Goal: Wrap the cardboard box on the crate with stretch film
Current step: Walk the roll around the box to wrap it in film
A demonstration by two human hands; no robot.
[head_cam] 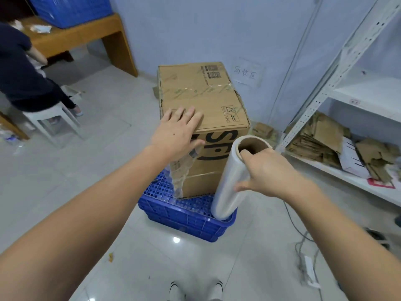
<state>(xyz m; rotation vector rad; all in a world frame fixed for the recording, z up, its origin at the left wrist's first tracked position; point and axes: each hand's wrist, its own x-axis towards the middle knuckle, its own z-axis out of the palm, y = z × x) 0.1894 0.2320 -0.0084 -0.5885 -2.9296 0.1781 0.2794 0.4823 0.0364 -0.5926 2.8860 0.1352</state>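
Cardboard box (201,98) upright on blue crate (186,216); left hand (176,132) flat on its near top edge, fingers straight, pinning loose film. Stretch film roll (230,181) (long axis near vertical, core mouth up, foot on crate) gripped by right hand (263,170), thumb hooked inside core

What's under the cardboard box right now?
The cardboard box stands on an upturned blue crate, whose perforated surface shows around its base. The crate's surface directly beneath the box is hidden.
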